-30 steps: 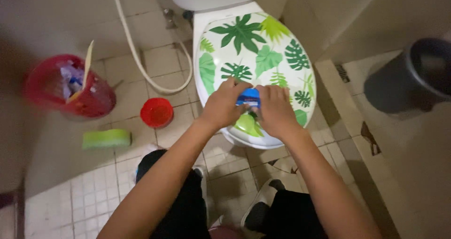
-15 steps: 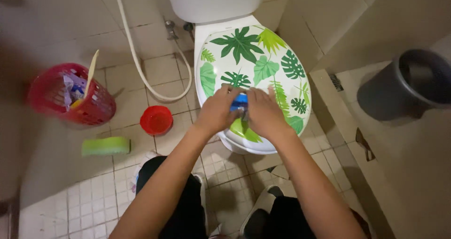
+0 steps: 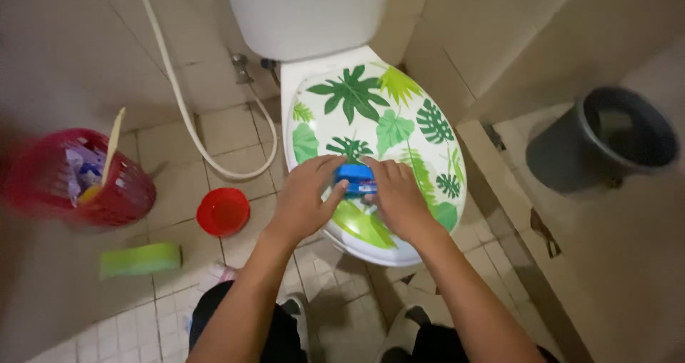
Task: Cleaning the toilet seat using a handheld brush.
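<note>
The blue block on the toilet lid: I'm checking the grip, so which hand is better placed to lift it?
Probably left. The left hand wraps the blue block with thumb and fingers around it; the right hand mostly rests beside it on the toilet lid.

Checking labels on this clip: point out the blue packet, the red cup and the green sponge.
blue packet [image 3: 354, 177], head view, top face between both hands.
red cup [image 3: 223, 212], head view, inside of bowl.
green sponge [image 3: 140, 259], head view, middle of top face.
</note>
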